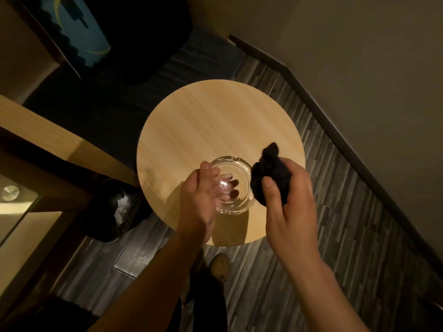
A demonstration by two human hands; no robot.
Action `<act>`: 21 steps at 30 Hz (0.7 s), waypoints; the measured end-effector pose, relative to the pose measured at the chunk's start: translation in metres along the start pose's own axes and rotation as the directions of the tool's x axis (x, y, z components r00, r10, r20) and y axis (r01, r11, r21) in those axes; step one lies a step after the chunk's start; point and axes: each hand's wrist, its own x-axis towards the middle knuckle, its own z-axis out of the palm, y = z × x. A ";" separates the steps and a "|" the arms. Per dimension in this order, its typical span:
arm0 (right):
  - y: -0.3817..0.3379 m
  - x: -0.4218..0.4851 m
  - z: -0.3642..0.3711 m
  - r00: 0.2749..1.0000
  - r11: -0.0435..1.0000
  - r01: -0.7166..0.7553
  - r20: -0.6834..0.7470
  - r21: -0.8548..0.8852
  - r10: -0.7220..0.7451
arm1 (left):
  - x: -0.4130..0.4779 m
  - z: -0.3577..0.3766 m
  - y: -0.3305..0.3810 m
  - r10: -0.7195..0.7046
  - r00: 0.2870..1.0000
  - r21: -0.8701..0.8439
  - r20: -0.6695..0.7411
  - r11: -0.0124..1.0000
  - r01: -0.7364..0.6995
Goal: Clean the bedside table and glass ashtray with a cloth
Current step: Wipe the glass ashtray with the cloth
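Presently, left hand [199,188] grips the glass ashtray [231,185] over the worktop [215,121]; right hand [290,202] clutches the cloth [268,178] at the ashtray's three o'clock.

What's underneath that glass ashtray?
Fingers of the left hand, visible through the glass ashtray, cradle it from below. Beneath lies the wooden table. The hand covers the ashtray's near-left rim.

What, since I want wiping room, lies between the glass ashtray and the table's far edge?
Nothing: the head view shows only bare wood of the table from the glass ashtray to that far edge.
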 end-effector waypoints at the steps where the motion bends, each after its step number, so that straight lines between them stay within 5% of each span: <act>1: -0.004 0.003 -0.003 0.993 0.993 0.091 0.080 -0.077 -0.085 | 0.001 -0.001 0.004 -0.032 0.999 -0.074 0.010 0.997 0.032; 5: -0.006 0.015 0.005 0.898 0.843 0.394 0.351 -0.366 -0.267 | -0.001 -0.002 0.010 -0.073 0.988 -0.234 0.133 0.967 0.103; 11: 0.009 0.026 0.020 0.840 0.795 0.520 0.356 -0.314 -0.409 | -0.003 -0.004 0.008 -0.102 0.987 -0.265 0.121 0.955 0.131; 16: 0.009 0.013 0.024 0.822 0.751 0.518 0.482 -0.411 -0.303 | 0.003 -0.007 0.005 -0.049 0.999 -0.185 0.017 0.981 0.051; 21: 0.001 0.001 0.031 0.872 0.826 0.403 0.440 -0.394 -0.216 | 0.003 -0.004 -0.002 -0.052 0.999 -0.148 -0.008 0.988 0.050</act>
